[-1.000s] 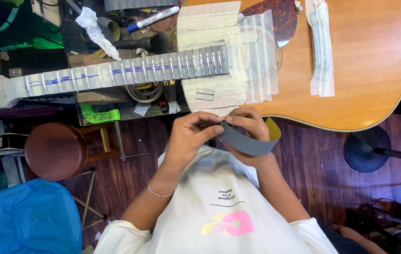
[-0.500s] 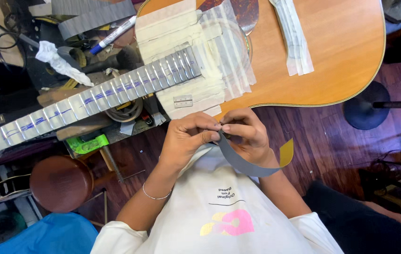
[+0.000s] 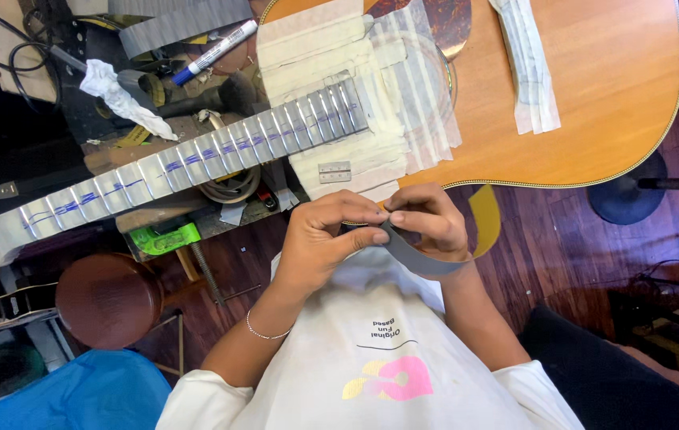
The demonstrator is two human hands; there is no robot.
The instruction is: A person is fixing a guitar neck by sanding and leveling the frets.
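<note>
Both hands, my left hand (image 3: 327, 243) and right hand (image 3: 428, 223), pinch the grey strip (image 3: 423, 256) just off the guitar (image 3: 594, 95); I fear a slipping fingertip could crease it.

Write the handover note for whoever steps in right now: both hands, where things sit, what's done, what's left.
Left hand: pinching one end of the grey strip in front of the chest.
Right hand: gripping the same strip beside it; the strip curls under this hand and shows a yellow back.
Acoustic guitar: lying flat on the bench, above the hands.
Done: masking tape covers the body around the fretboard; fretboard carries blue marks.
Left: strip not yet on the guitar.
Blue marker lies beyond the neck.
</note>
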